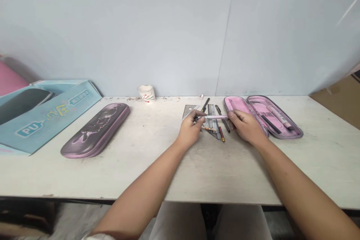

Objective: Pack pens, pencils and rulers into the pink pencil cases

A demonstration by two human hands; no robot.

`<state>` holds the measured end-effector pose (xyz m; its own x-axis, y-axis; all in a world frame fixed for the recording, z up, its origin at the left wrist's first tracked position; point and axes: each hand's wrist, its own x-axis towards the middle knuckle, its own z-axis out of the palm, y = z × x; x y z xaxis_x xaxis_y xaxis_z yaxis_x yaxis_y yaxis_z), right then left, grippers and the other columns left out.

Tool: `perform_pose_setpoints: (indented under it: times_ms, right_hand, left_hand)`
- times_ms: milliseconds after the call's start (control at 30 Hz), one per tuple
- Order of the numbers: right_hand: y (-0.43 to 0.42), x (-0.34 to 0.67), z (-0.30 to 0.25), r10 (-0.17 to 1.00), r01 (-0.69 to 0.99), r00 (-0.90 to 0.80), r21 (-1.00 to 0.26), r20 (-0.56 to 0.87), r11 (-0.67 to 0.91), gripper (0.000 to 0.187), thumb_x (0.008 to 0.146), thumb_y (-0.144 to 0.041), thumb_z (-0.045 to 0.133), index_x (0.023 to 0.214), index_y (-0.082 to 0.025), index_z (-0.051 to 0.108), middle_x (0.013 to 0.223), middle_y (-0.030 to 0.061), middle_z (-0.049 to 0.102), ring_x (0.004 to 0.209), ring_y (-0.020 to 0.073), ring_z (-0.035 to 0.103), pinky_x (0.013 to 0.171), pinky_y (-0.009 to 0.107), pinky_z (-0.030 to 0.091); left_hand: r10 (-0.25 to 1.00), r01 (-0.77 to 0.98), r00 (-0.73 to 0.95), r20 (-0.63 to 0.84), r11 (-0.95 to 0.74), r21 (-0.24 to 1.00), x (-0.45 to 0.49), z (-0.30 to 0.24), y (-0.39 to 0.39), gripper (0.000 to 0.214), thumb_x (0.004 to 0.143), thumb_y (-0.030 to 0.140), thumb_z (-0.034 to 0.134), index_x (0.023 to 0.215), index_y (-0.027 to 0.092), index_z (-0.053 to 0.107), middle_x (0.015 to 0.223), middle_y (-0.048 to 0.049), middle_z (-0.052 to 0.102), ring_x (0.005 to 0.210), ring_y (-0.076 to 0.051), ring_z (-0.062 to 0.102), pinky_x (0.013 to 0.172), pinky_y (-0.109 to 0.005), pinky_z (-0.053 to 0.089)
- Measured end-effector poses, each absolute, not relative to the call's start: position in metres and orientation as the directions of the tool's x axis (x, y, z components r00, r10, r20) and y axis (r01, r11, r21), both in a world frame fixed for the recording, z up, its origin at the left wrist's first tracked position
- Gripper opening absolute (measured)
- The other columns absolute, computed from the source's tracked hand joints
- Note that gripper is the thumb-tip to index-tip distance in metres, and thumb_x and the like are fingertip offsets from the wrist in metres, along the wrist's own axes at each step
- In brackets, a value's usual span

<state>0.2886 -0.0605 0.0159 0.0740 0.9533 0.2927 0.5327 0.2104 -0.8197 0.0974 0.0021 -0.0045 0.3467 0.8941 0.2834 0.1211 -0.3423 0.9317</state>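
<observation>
A slim, light-coloured pen [216, 117] lies level between my two hands. My left hand [190, 125] pinches its left end, and the fingers of my right hand [244, 123] close round its right end. Beneath it on the table are clear rulers and a set square [213, 110], a black pen [226, 124], another dark pen [206, 104] and a short red and yellow pencil [222, 134]. Just right of my right hand an open pink pencil case [298, 133] holds a pink marker [281, 117] and a black pen [271, 124].
A closed dark and pink pencil case [97, 129] lies left on the table [135, 161]. By the wall are a paper cup [146, 93] and a small eraser [201, 96]. A blue box [53, 116] stands far left; brown cardboard [341, 101] is at the right.
</observation>
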Motion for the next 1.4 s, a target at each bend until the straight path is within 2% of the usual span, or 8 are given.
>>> perform_pose_setpoints:
  times_ms: [133,267,433,733,867,1000,1233,1400]
  right_hand:
    - [-0.060,0.289,0.014,0.956,0.423,0.070,-0.877,0.284,0.229,0.027,0.079,-0.045,0.050,0.094,-0.022,0.049,0.064,-0.0043,0.051,0.052,0.0103,0.045,0.050,0.023,0.035]
    - [-0.060,0.290,0.014,0.957,0.498,0.100,-0.847,0.272,0.189,0.029,0.082,-0.047,0.043,0.074,-0.020,0.050,0.057,-0.0029,0.051,0.053,0.0113,0.047,0.053,0.025,0.036]
    - [-0.060,0.289,0.015,0.949,0.444,0.067,-0.861,0.307,0.247,0.028,0.079,-0.043,0.051,0.096,-0.022,0.050,0.072,-0.0017,0.057,0.059,0.0117,0.050,0.052,0.024,0.038]
    - [-0.058,0.291,0.012,0.941,0.466,0.068,-0.845,0.330,0.263,0.025,0.079,-0.042,0.051,0.093,-0.022,0.052,0.074,0.0006,0.061,0.066,0.0146,0.055,0.058,0.026,0.041]
    - [-0.059,0.291,0.013,0.944,0.524,0.105,-0.824,0.312,0.215,0.030,0.084,-0.045,0.042,0.071,-0.020,0.052,0.061,-0.0006,0.056,0.059,0.0131,0.052,0.059,0.027,0.040]
    - [-0.059,0.291,0.013,0.931,0.495,0.067,-0.822,0.359,0.281,0.027,0.078,-0.042,0.052,0.096,-0.021,0.053,0.079,0.0015,0.061,0.064,0.0132,0.053,0.057,0.026,0.040]
    - [-0.060,0.293,0.015,0.940,0.614,0.111,-0.766,0.323,0.191,0.041,0.084,-0.051,0.039,0.059,-0.019,0.049,0.050,-0.0020,0.051,0.051,0.0112,0.046,0.053,0.025,0.036]
    - [-0.058,0.295,0.012,0.948,0.530,0.155,-0.833,0.278,0.157,0.048,0.082,-0.059,0.035,0.059,-0.019,0.048,0.050,-0.0014,0.049,0.049,0.0112,0.045,0.048,0.024,0.034]
  left_hand:
    - [0.900,0.120,0.334,0.281,-0.337,0.934,0.097,-0.005,0.002,0.014,0.078,0.025,0.051,0.088,0.017,0.057,0.069,0.0015,0.051,0.056,-0.008,0.046,0.053,-0.020,0.039]
    - [0.902,0.093,0.329,0.280,-0.326,0.941,0.097,-0.004,0.003,0.014,0.077,0.025,0.053,0.088,0.017,0.057,0.068,0.0018,0.051,0.056,-0.008,0.045,0.053,-0.020,0.039]
    - [0.902,0.088,0.339,0.266,-0.312,0.946,0.097,-0.004,0.002,0.016,0.078,0.026,0.052,0.091,0.017,0.057,0.063,0.0030,0.049,0.055,-0.008,0.046,0.054,-0.021,0.041]
    - [0.905,0.069,0.335,0.264,-0.303,0.951,0.097,-0.004,0.003,0.016,0.078,0.024,0.053,0.091,0.016,0.057,0.061,0.0026,0.051,0.055,-0.009,0.048,0.057,-0.022,0.042]
    - [0.902,0.068,0.341,0.265,-0.304,0.950,0.097,-0.004,0.003,0.017,0.077,0.025,0.054,0.092,0.016,0.057,0.062,0.0025,0.052,0.056,-0.009,0.049,0.057,-0.022,0.042]
    - [0.906,0.064,0.340,0.253,-0.291,0.955,0.097,-0.002,0.001,0.017,0.077,0.025,0.055,0.091,0.016,0.057,0.063,0.0024,0.051,0.057,-0.009,0.048,0.057,-0.022,0.041]
    - [0.896,0.076,0.347,0.278,-0.322,0.944,0.097,0.001,-0.001,0.013,0.076,0.024,0.056,0.085,0.016,0.057,0.065,0.0020,0.052,0.059,-0.009,0.047,0.057,-0.021,0.040]
    - [0.891,-0.100,0.380,0.247,-0.226,0.969,0.099,0.006,-0.006,0.019,0.071,0.029,0.063,0.083,0.015,0.056,0.069,0.0017,0.052,0.061,-0.009,0.050,0.059,-0.023,0.045]
